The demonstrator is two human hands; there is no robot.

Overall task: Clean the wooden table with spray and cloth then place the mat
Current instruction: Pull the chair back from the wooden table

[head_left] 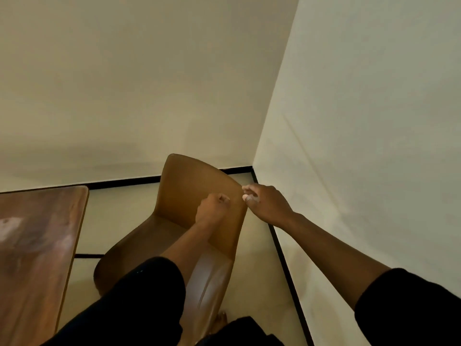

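The wooden table (37, 245) shows its right end at the left of the view, with pale glare on its top. No spray, cloth or mat is in view. A tan moulded chair (179, 186) stands between the table and the room corner. My right hand (264, 204) pinches the right edge of the chair's backrest between thumb and fingers. My left hand (212, 208) lies against the inner face of the backrest with its fingers curled, and nothing shows in it.
Cream walls meet in a corner at the right, with a black skirting strip (287, 270) along the floor. A bare foot (220, 319) stands behind the chair. A pale floor strip separates the table from the chair.
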